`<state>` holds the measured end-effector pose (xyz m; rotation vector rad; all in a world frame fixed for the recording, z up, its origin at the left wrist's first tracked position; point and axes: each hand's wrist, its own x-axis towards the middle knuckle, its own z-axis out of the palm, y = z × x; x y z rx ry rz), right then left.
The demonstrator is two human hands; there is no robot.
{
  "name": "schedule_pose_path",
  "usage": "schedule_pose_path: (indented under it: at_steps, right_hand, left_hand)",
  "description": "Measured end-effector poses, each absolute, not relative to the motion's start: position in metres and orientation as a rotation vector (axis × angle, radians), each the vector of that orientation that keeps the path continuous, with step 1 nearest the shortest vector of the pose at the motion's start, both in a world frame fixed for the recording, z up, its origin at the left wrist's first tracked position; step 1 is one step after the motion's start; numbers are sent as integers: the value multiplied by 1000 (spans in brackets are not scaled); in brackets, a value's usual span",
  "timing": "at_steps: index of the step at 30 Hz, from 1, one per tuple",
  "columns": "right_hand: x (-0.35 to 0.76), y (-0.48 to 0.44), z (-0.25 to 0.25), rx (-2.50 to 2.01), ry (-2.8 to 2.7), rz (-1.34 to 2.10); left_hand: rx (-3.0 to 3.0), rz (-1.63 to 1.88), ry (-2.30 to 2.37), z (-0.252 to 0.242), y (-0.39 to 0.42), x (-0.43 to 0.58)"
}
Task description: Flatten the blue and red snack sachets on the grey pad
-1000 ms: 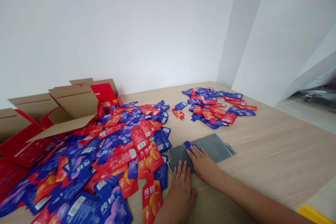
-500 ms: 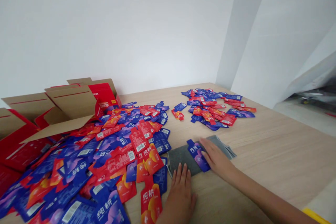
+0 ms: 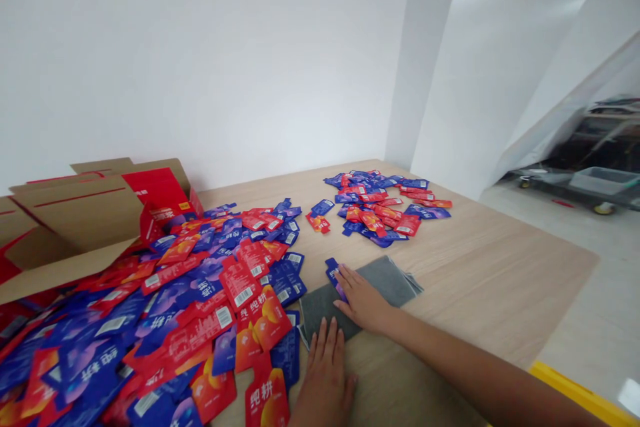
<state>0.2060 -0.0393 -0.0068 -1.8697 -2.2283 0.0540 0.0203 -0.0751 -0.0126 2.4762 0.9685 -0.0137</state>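
A folded grey cloth (image 3: 387, 277) lies on the wooden table. Across it rests a blue pouch (image 3: 332, 268), largely covered by my right hand (image 3: 361, 298), which lies flat on it with fingers extended. My left hand (image 3: 325, 373) is spread at the cloth's near left edge, its fingertips touching the fabric. Just left of it sits a red pouch (image 3: 265, 392) with an orange fruit print. A large heap of red and blue pouches (image 3: 200, 287) covers the table's left side. A smaller pile (image 3: 383, 203) lies farther back.
Open red and brown cardboard boxes (image 3: 90, 213) stand at the left behind the heap. A white wall (image 3: 225, 60) rises behind the table (image 3: 490, 267). A yellow bar (image 3: 575, 390) is at the lower right. A cart (image 3: 565, 183) stands on the floor beyond.
The view has turned to the right, so the scene sits farther left. My right hand has moved onto the blue pouch and now covers most of it. My left hand stays at the cloth.
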Motion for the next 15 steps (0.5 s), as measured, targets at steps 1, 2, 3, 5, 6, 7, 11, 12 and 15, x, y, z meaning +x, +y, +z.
schedule_pose_path:
  at_steps: [1,2,3,5,6,7,11,12,15]
  right_hand:
    - [203,-45,-6,-1874,-2244,76]
    - [201,-51,-5,-1879,-2269,95]
    - [199,-57,-3,-1889,-2298,111]
    - [197,-66,3,-1908,-2371,150]
    - [199,-67,7,-1908,-2405,177]
    - [201,-66,13,-1905,-2429,214]
    - [216,-42,36,-1834,-2272,404]
    - [217,-32,39,-1778,-2183,458]
    - [205,-2,42,-1540,-1936,728]
  left_hand:
    - [2474,-12,963,-12,-75,20]
    - [2469,-12,961,-11,-75,21]
    - [2464,-11,964,-11,-76,21]
    - [2451,-8,985,-9,-77,22]
    - [2444,-6,997,-9,-78,23]
    - [2438,-1,1005,-8,-79,24]
    - [2408,-6,1015,-7,-80,27]
    - [2399,-19,1015,-7,-80,28]
    - [2373,-55,1020,-6,-80,29]
